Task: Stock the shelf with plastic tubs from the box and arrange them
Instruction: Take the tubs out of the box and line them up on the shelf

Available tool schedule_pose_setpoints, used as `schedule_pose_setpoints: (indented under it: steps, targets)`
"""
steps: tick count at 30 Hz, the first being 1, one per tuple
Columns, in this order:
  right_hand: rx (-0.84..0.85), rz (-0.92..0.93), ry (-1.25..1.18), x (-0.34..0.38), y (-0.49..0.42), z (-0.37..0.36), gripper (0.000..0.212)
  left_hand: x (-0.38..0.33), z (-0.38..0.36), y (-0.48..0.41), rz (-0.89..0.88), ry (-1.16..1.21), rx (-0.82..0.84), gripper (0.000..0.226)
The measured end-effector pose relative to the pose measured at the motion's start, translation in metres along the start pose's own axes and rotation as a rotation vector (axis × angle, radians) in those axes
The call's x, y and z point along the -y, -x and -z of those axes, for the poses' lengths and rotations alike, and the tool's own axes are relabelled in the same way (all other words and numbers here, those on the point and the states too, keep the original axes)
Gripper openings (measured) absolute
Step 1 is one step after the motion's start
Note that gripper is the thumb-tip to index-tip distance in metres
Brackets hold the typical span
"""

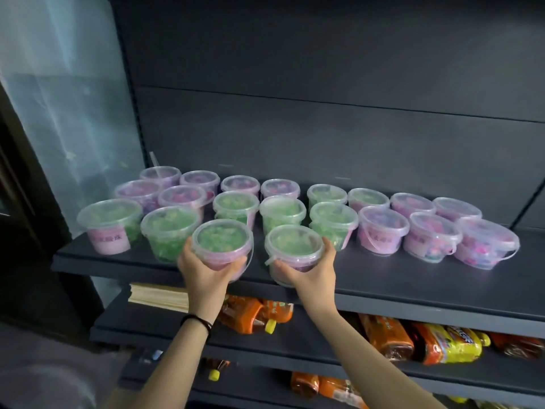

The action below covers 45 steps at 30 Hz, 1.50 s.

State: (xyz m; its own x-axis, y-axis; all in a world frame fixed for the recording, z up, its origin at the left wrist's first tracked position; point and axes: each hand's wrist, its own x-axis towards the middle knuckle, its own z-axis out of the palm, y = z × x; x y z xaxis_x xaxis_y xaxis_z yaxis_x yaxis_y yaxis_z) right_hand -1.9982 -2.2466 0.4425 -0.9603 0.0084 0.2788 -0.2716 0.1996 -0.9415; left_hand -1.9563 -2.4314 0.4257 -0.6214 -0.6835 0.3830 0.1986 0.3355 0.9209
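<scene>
Now left hand [206, 271] grips left tub [221, 242], right hand [311, 271] right tub [293, 246].

Dim, soft-focus, edges perhaps bowed by wide-angle.

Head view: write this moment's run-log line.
left hand grips left tub | right hand grips right tub | both at shelf front
</scene>
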Motion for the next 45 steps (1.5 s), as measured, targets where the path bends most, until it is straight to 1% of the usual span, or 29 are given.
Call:
schedule_pose_setpoints:
  steps: [4,7,12,15,18,19,21,23,24,26,29,32,36,41,42,44,45]
  targets:
    - [0.013,0.016,0.007,-0.002,-0.015,-0.014,0.117,0.007,-0.008,-0.012,0.002,0.055,0.022,0.111]
    - [0.006,0.022,0.019,-0.004,-0.018,-0.021,0.119,0.011,-0.014,-0.020,0.013,0.047,0.045,0.105]
    - [0.018,0.005,0.055,-0.008,-0.021,-0.024,0.124,0.012,-0.019,-0.026,0.040,0.034,0.069,0.106]
    - [0.076,-0.014,0.034,-0.009,-0.021,-0.017,0.123,0.010,-0.019,-0.022,0.014,0.015,0.072,0.100]
    - [0.154,-0.046,-0.012,-0.012,-0.016,-0.002,0.120,0.009,-0.016,-0.009,-0.007,-0.045,0.021,0.094]
    - [0.162,-0.053,-0.018,-0.014,-0.013,0.005,0.117,0.010,-0.014,-0.001,-0.007,-0.061,-0.008,0.089]
    - [0.137,-0.039,-0.002,-0.018,-0.003,0.021,0.103,0.011,-0.013,0.021,0.014,-0.068,-0.087,0.077]
    - [0.050,-0.015,0.003,-0.024,0.008,0.043,0.086,0.011,-0.013,0.047,0.015,-0.061,-0.143,0.063]
    - [-0.004,-0.007,0.003,-0.029,0.013,0.057,0.079,0.011,-0.015,0.062,0.012,-0.062,-0.130,0.056]
    - [-0.088,-0.001,0.007,-0.040,0.024,0.088,0.068,0.009,-0.023,0.091,0.027,-0.062,-0.044,0.048]
    - [-0.136,-0.043,0.023,-0.061,0.041,0.141,0.062,0.009,-0.044,0.140,0.068,-0.102,0.076,0.046]
    - [-0.145,-0.074,0.101,-0.095,0.065,0.207,0.058,0.006,-0.073,0.203,0.105,-0.159,0.187,0.049]
    - [-0.052,-0.235,0.182,-0.159,0.112,0.304,0.067,0.018,-0.112,0.310,0.198,-0.236,0.309,0.055]
    - [0.088,-0.408,0.350,-0.236,0.170,0.399,0.069,0.049,-0.136,0.439,0.439,-0.351,0.460,0.058]
    - [0.121,-0.448,0.374,-0.254,0.182,0.413,0.068,0.055,-0.138,0.461,0.475,-0.375,0.489,0.056]
    - [0.190,-0.537,0.428,-0.287,0.211,0.437,0.068,0.071,-0.138,0.501,0.517,-0.420,0.551,0.044]
    - [0.218,-0.579,0.454,-0.304,0.227,0.446,0.069,0.080,-0.137,0.517,0.557,-0.433,0.553,0.038]
